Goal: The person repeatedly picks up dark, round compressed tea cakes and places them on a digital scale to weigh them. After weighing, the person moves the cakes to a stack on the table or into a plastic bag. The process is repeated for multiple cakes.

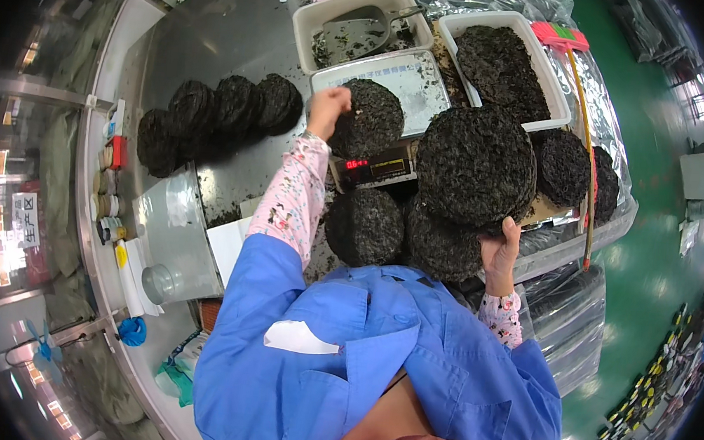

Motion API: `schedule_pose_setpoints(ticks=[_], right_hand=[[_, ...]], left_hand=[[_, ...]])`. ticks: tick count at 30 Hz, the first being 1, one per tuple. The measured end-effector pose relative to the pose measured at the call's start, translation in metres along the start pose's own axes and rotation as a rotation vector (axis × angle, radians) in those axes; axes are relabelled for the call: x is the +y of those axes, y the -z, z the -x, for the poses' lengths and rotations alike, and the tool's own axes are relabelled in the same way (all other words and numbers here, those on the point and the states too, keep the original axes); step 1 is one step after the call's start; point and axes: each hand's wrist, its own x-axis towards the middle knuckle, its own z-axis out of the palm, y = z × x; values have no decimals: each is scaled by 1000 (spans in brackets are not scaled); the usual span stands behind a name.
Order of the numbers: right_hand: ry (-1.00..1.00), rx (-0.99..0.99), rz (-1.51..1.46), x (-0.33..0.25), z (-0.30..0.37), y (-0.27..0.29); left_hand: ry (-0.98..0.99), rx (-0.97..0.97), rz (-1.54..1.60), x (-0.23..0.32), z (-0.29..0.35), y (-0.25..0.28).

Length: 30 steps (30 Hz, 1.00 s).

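On the metal pan [427,102] of a weighing scale lies a round, dark dried seaweed cake [374,121]. At this cake's left edge is my left hand [328,112], its fingers curled closed; whatever they pinch is hidden. My right hand [498,252] grips the near edge of a larger dried seaweed cake [476,164], thumb at the rim and fingers partly hidden. This cake is raised close to me, right of the scale's red-lit display [357,164]. Nearer my body sit two more cakes, one at left [365,227] and one partly covered [443,242].
Several seaweed cakes lean in a row [237,105] on the steel table [209,43]. Behind the scale, a white tub [303,34] holds a scoop [356,37]; another white tub [561,100] holds seaweed. A stick [581,97] with a pink end stands at right, beside more cakes [561,168].
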Motion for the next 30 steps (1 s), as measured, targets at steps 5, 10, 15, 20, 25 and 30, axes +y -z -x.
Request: schedule_pose_setpoints(ticks=[5,10,15,20,25,30], right_hand=[[-5,-13,4,1,2,-1],[25,25,-19,4,3,5],[-24,52,5,2,2,13],[-27,60,-2,1,5,6],[-8,56,-17,0,7,3],[6,54,-24,1,7,6]], left_hand=[[-580,107,-506,67,-20,3],[-510,-292,-1067,29,27,3],[-670,-191,-1030,2,47,-4],[-627,-190,-1089,-2,40,-4],[-162,-191,-667,2,16,12],[-296,-8,-244,66,-24,8]])
